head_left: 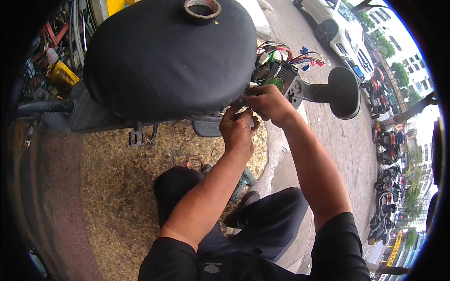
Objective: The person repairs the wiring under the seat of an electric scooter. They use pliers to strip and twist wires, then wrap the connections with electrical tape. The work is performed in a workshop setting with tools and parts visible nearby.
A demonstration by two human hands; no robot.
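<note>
My left hand (238,127) and my right hand (268,101) meet just under the front edge of a big black scooter seat (164,61). Their fingers pinch something small among the wires there; what it is stays hidden behind the fingers. Right above the hands sits a dark controller box (281,74) with a bundle of red, blue and green wires (300,57) fanning out. A roll of black tape (202,10) lies on top of the seat.
A black round mirror on a stalk (343,92) sticks out to the right. A bike pedal (137,137) hangs below the seat over speckled floor. A white car (342,28) and parked scooters (386,145) line the paved street at right. Tools and a yellow box (61,75) clutter the left.
</note>
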